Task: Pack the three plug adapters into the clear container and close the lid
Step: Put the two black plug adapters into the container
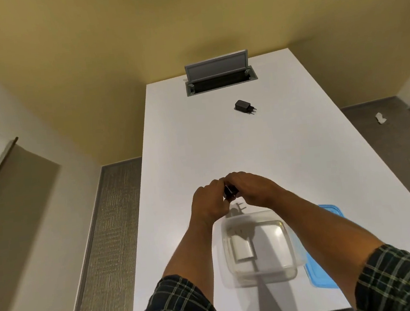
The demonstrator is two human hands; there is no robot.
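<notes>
A clear container [290,266] stands open on the white table, near its front edge. A white plug adapter [243,249] lies inside it on the left. Just beyond the container's far rim, my left hand [208,201] and my right hand [251,188] meet, both closed on a small black plug adapter [230,192] held above the table; most of it is hidden by my fingers. Another black plug adapter [244,107] lies far up the table, prongs pointing right. The blue lid [319,270] lies under the container's right side, partly behind my right forearm.
The white table [300,158] is long and narrow. An open grey cable hatch [220,77] with its flap raised sits at the far end. Grey floor lies on both sides, with a white scrap [381,118] on the right.
</notes>
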